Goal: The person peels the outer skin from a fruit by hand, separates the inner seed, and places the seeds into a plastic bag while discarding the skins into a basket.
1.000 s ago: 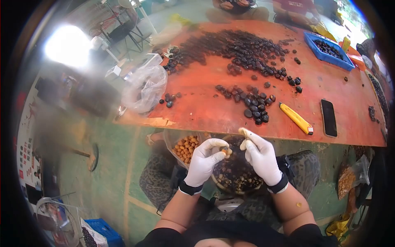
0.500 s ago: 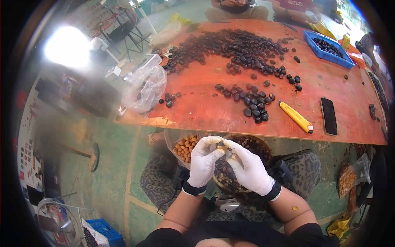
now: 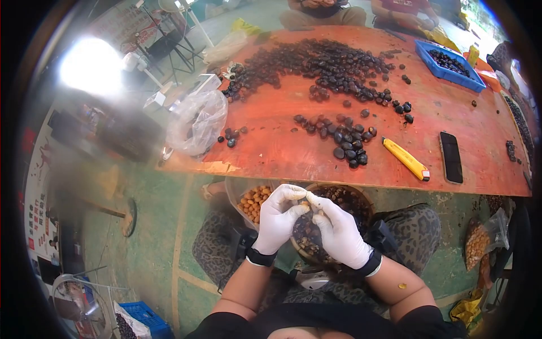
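Note:
My left hand (image 3: 276,219) and my right hand (image 3: 340,233), both in white gloves, meet fingertip to fingertip above my lap. Pinched between them is a small nut (image 3: 305,204), partly orange-brown; my fingers hide most of it. Below my hands stands a round basket (image 3: 370,208) of dark shell pieces (image 3: 307,242). Left of it, a clear plastic bag (image 3: 231,195) holds peeled orange-brown nuts (image 3: 256,202).
On the red table (image 3: 271,147) lie many dark nuts (image 3: 350,141), a yellow utility knife (image 3: 405,159), a phone (image 3: 451,158) and a plastic bag (image 3: 196,121). A blue tray (image 3: 451,81) of dark nuts is at the back right. Other people sit across the table.
My fingertips have shifted slightly around the nut, and less of it shows now. Both hands stay in nearly the same place above the basket.

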A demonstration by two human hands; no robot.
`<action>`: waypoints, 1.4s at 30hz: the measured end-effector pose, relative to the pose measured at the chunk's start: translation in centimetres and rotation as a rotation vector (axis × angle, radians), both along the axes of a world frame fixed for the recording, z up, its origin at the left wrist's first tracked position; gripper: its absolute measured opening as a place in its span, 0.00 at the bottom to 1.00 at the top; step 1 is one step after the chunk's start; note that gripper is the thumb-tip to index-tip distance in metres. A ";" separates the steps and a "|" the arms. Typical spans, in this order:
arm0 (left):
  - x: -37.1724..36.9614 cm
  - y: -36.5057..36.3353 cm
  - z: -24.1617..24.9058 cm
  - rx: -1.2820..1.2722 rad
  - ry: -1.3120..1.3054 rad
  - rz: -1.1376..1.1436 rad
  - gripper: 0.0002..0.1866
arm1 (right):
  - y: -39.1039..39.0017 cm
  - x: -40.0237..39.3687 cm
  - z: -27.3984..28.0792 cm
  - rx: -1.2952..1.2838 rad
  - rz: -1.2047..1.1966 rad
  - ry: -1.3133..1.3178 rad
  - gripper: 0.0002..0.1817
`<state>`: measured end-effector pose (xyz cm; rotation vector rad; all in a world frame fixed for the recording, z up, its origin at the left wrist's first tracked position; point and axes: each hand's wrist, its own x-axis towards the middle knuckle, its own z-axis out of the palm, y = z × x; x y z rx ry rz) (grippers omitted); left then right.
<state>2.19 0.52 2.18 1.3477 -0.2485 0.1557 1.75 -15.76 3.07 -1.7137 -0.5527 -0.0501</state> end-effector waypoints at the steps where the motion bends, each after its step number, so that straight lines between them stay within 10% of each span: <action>1: 0.1 0.2 0.2 0.010 0.032 -0.018 0.11 | -0.1 0.1 0.1 -0.007 0.008 0.018 0.24; 9: 0.0 1.7 0.3 0.124 0.241 -0.213 0.11 | -1.7 2.3 0.7 0.063 -0.113 0.292 0.20; 17: -0.1 -0.4 -2.5 -0.577 0.173 -0.066 0.14 | -0.3 0.4 0.2 -0.009 -0.029 0.026 0.27; 42: -0.4 0.3 -1.7 -0.113 0.076 -0.064 0.10 | -0.6 1.5 -0.3 0.116 -0.053 0.305 0.24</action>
